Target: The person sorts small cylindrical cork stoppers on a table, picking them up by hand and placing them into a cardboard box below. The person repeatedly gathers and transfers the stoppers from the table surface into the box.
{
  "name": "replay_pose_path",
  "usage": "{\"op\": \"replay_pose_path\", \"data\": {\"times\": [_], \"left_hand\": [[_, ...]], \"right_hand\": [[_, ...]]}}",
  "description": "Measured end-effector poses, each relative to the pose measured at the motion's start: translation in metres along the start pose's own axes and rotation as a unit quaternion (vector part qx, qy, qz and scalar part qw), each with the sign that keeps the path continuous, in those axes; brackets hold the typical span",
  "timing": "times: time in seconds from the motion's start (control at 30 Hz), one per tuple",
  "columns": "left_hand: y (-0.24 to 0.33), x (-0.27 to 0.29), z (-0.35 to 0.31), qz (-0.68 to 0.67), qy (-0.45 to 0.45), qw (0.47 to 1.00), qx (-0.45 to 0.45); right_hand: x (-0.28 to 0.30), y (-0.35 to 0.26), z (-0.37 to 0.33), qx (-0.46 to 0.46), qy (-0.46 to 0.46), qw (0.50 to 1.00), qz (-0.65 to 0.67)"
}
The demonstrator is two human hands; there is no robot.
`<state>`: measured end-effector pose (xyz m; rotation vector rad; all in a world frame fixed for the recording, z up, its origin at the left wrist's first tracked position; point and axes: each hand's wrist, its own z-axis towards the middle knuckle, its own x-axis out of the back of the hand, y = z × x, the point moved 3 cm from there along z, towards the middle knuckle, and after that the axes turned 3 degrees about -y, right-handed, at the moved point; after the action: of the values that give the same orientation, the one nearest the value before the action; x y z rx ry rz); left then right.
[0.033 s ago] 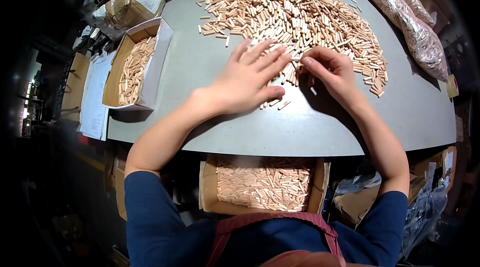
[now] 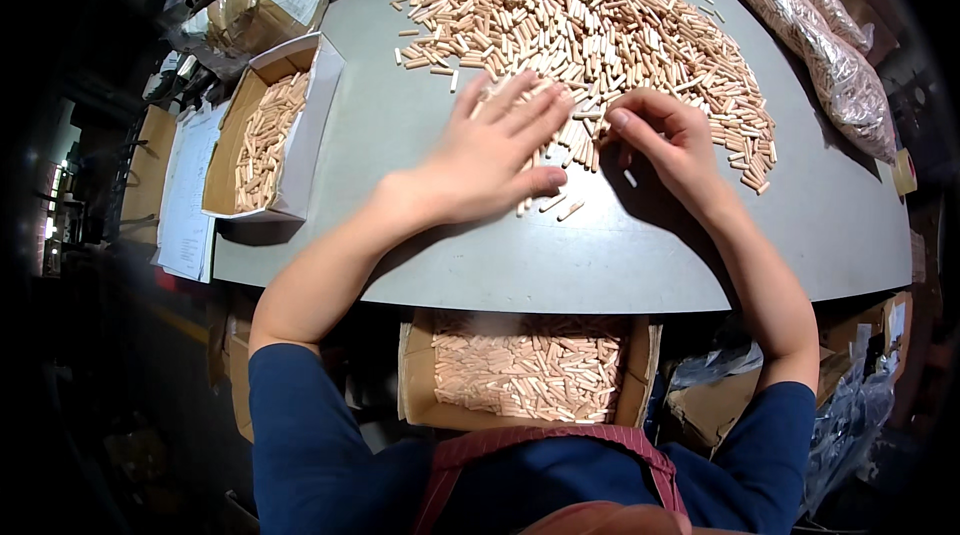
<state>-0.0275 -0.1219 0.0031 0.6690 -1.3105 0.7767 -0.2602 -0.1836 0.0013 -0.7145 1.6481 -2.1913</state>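
A large heap of short pale wooden dowels spreads over the grey table. My left hand lies palm down at the heap's near edge, fingers spread over several dowels. To its right, my right hand is curled, thumb and forefinger close together at the heap's edge. One dowel shows beneath its curled fingers and appears to be held there; the inside of the hand is hidden. A loose dowel rests on the table near my left thumb.
An open white carton with dowels stands at the left beside paper sheets. Below the table's front edge, a cardboard box holds many more dowels. Clear bags of dowels lie at the far right, near a tape roll.
My left hand has slid slightly left and toward me over the dowels. My right hand has shifted a little to the right, and the dowel beneath its fingers moved along with it.
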Motion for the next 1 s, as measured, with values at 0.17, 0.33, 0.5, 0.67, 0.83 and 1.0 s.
{"op": "replay_pose_path", "data": {"times": [0.17,0.33,0.5,0.67,0.83,1.0], "left_hand": [[-0.034,-0.010,-0.004,0.013,0.011,0.997,0.080],[-0.015,-0.004,-0.002,-0.030,-0.014,0.999,0.035],[0.000,-0.003,-0.009,-0.023,-0.036,0.999,-0.018],[-0.016,-0.006,-0.006,0.024,-0.007,0.998,0.061],[-0.035,-0.012,-0.002,0.004,0.009,0.995,0.103],[-0.050,-0.012,-0.003,-0.020,0.018,0.990,0.140]], "right_hand": [[0.006,-0.004,0.003,0.016,0.034,0.997,-0.074],[0.007,-0.004,0.002,0.041,0.049,0.994,-0.084],[0.003,-0.010,0.002,0.102,0.060,0.983,-0.139],[-0.001,-0.016,-0.004,0.171,0.042,0.954,-0.244],[-0.023,-0.018,-0.004,0.191,-0.080,0.922,-0.327],[-0.052,-0.021,-0.023,0.175,-0.192,0.813,-0.521]]}}
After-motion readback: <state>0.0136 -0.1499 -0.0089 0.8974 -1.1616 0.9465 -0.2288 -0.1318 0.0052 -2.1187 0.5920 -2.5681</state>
